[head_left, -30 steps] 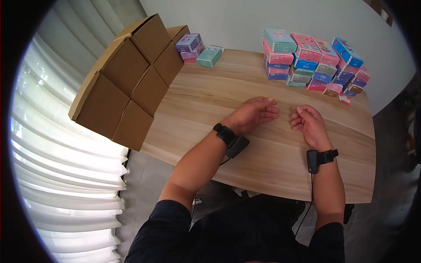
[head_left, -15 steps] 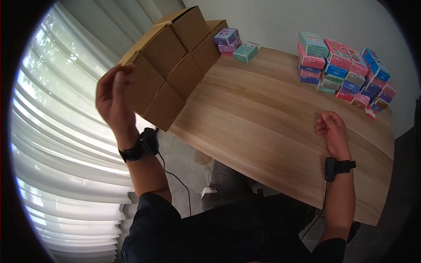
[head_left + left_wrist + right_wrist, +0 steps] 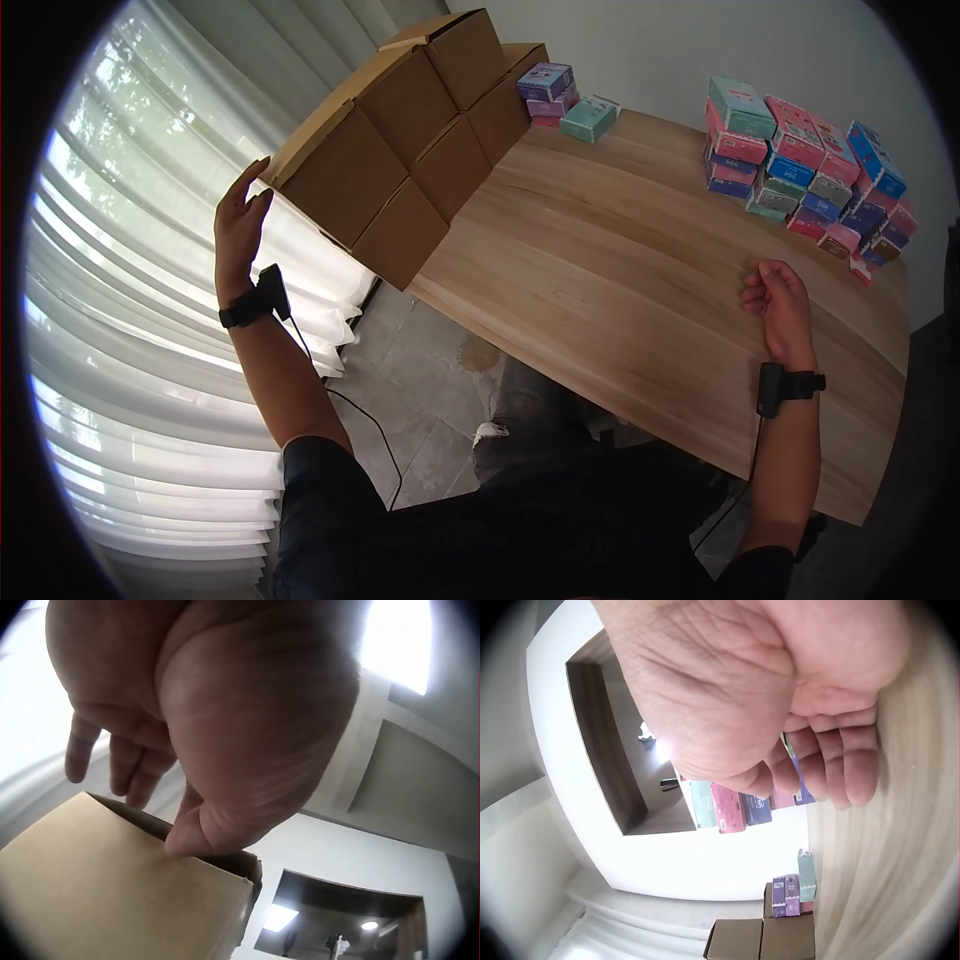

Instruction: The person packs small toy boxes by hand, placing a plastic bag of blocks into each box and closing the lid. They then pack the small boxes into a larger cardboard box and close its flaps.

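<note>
**Left Hand at Cardboard Box Edge, Right Hand Loosely Curled**

Black wrist cameras [image 3: 272,292] are strapped to both forearms. The right hand [image 3: 785,315] is over the near right part of the worktop [image 3: 600,260], fingers loosely curled, holding nothing. The left hand [image 3: 240,235] is raised, fingers extended, thumb set apart. Its thumb overlaps the upper edge of the outer cardboard box [image 3: 340,180] in the left wrist view; firm contact cannot be confirmed. This box belongs to the cardboard stack [image 3: 450,165] at the worktop's left end. Beyond, purple and pink cartons [image 3: 547,85] are stacked beside a mint-green carton [image 3: 590,118]. Multicoloured cartons [image 3: 810,165] form tiers at the far right, before a plain wall [image 3: 640,50].
</note>
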A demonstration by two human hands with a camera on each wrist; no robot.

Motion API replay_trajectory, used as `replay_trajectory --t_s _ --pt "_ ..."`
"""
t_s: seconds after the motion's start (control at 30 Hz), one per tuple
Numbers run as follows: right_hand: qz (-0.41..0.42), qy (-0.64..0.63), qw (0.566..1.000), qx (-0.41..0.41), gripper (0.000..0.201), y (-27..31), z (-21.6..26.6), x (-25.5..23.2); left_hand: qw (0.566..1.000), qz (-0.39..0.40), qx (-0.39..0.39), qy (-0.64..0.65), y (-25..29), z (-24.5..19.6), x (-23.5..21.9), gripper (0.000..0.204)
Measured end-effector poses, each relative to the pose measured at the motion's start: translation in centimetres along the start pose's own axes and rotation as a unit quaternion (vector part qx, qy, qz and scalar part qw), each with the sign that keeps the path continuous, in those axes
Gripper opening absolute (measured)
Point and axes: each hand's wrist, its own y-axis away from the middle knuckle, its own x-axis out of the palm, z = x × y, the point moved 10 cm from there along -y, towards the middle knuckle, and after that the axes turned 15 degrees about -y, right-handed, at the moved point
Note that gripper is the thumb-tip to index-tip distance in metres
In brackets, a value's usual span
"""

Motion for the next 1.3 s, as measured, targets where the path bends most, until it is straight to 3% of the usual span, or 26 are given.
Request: replay_trajectory --t_s 0.23,0.3,0.37,0.43,0.5,0.6,0.63,0.67,0.77,0.8,0.87,0.93,0.97,1.03,1.1,1.17,1.23,1.3 --pt "-0.007 -0.005 1.000 0.000 0.019 0.4 0.4 0.5 0.999 0.035 -0.001 0.001 -1.8 -0.9 0.0 0.038" --pt "-0.008 -0.002 1.000 0.000 0.019 0.4 0.5 0.5 0.998 -0.030 0.013 -0.044 -2.9 1.3 -1.1 0.037" --pt "-0.006 0.006 1.000 -0.001 0.019 0.4 0.6 0.6 0.971 -0.222 0.019 -0.086 -3.0 3.4 -4.1 0.036" --pt "-0.004 0.010 1.000 -0.004 0.018 0.5 0.7 0.7 0.939 -0.310 0.033 -0.147 -2.5 2.0 -7.0 0.036" --pt "-0.006 0.014 1.000 -0.012 0.018 0.4 0.7 0.7 0.929 -0.347 -0.024 0.124 -1.4 3.1 -8.9 0.036" --pt "0.019 0.007 1.000 -0.002 0.022 0.0 0.1 0.2 0.914 -0.363 -0.017 0.182 -0.2 0.7 -12.2 0.034" --pt "0.013 0.006 1.000 0.000 0.021 0.2 0.2 0.2 0.934 -0.342 0.042 -0.094 -0.6 -2.8 -12.7 0.034" --pt "0.009 0.007 1.000 0.000 0.021 0.3 0.3 0.3 0.858 -0.361 0.106 -0.350 -0.2 -6.1 -12.6 0.034" --pt "0.018 -0.015 1.000 0.002 0.020 0.3 0.1 0.2 0.937 -0.300 0.165 -0.069 -2.0 -6.6 -10.8 0.045" --pt "0.020 -0.017 1.000 0.003 0.020 0.3 0.1 0.2 0.945 -0.247 0.193 0.087 -2.7 -7.4 -9.0 0.051" --pt "0.022 -0.024 0.999 0.002 0.020 0.2 0.1 0.4 0.908 -0.139 0.243 0.311 -2.8 -11.4 -4.3 0.057" --pt "0.018 -0.032 0.999 -0.003 0.020 0.2 0.1 0.5 0.877 -0.068 0.116 0.462 -2.7 -18.2 2.6 0.053" --pt "0.019 -0.024 1.000 -0.008 0.020 0.1 0.2 0.6 0.847 -0.043 -0.042 0.529 -3.1 -19.8 6.7 0.050" --pt "0.019 -0.005 1.000 -0.016 0.020 0.0 0.3 0.6 0.749 0.167 -0.025 0.640 -3.8 -24.4 14.9 0.038" --pt "0.029 -0.009 1.000 -0.005 0.025 0.1 0.3 0.5 0.694 0.280 -0.058 0.661 -1.6 -30.9 24.8 0.031" --pt "0.037 -0.036 0.999 0.007 0.029 0.2 0.4 0.8 0.691 0.318 -0.139 0.634 1.8 -34.6 29.6 0.027" --pt "0.039 -0.087 0.995 0.018 0.033 0.5 0.8 1.0 0.675 0.365 -0.157 0.622 3.2 -35.5 34.7 0.026" --pt "0.020 -0.113 0.993 -0.031 0.036 -0.1 1.7 0.5 0.658 0.386 -0.148 0.630 4.3 -36.3 36.8 0.028"
